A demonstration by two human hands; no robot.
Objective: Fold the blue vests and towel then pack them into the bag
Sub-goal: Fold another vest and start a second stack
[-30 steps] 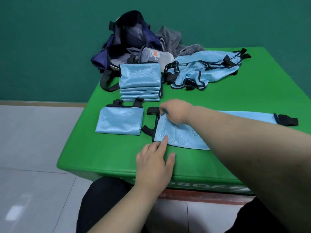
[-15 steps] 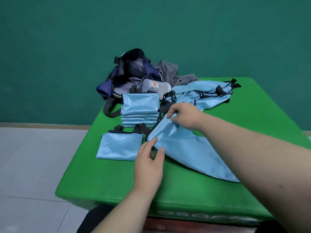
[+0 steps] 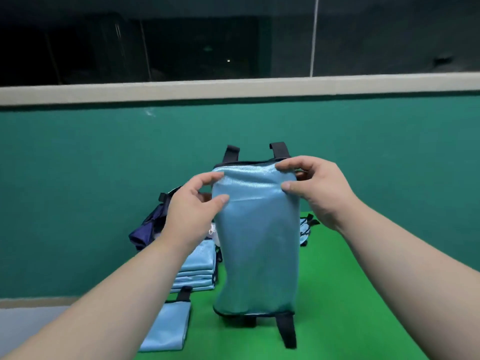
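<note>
Blue vest (image 3: 255, 242) hangs, its top pinched by left grip (image 3: 192, 211) and right grip (image 3: 319, 190). Folded stack (image 3: 197, 270) waits near the bag (image 3: 145, 229), apparently not yet packed.

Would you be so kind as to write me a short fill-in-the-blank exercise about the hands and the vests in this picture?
1. The left hand and the right hand pinch the held vest at its ____ edge.
2. The table below it is ____ in colour.
3. The stack of folded vests lies on the person's ____ side of the held vest.
4. The straps of the held vest are ____ in colour.
Missing words: top, green, left, black.
</note>
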